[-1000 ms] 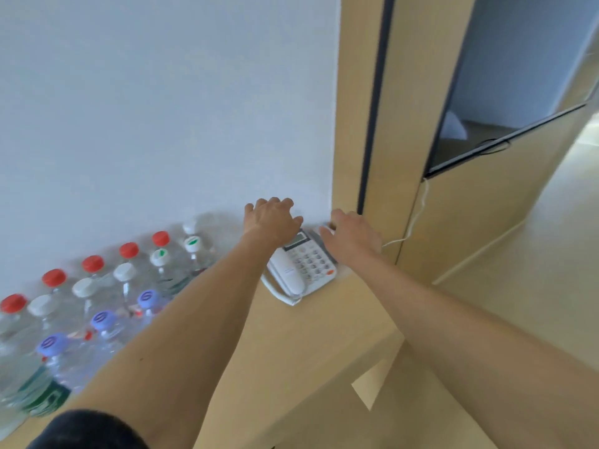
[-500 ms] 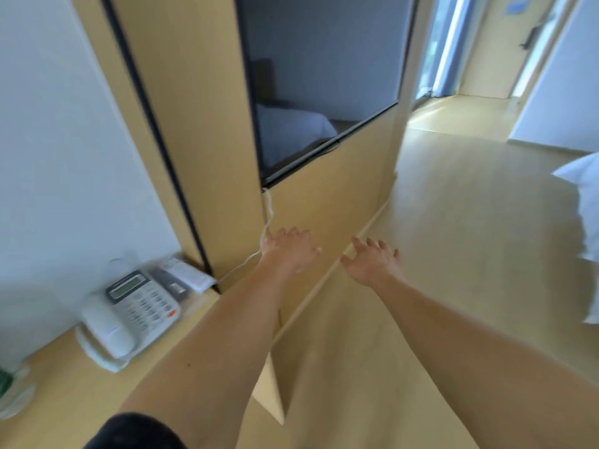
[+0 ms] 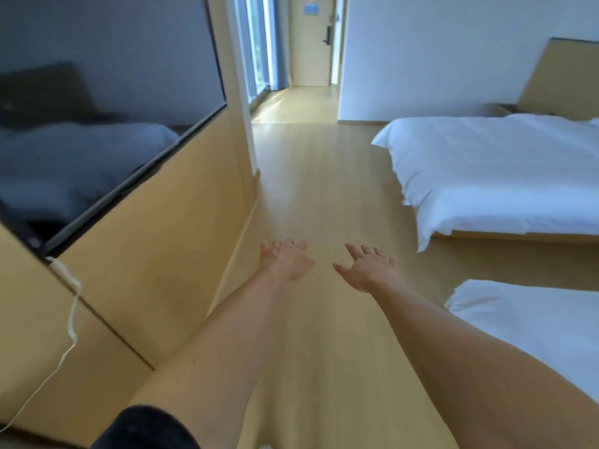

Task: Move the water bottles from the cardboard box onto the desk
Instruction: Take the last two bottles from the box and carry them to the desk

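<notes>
No water bottle, cardboard box or desk is in view now. My left hand (image 3: 285,259) and my right hand (image 3: 366,267) are stretched out side by side in the air over the wooden floor (image 3: 324,176). Both hold nothing, with fingers spread and relaxed. A gap about a hand wide separates them.
A wooden wall unit (image 3: 155,254) with a dark screen (image 3: 81,140) and a white cable (image 3: 69,325) runs along the left. Two white beds (image 3: 502,176) (image 3: 534,322) stand on the right. A corridor with a door (image 3: 311,43) lies straight ahead.
My view has swung right, away from the desk with its bottles and phone, to the room's floor and beds. Both hands left the phone and now hang empty in the air.
</notes>
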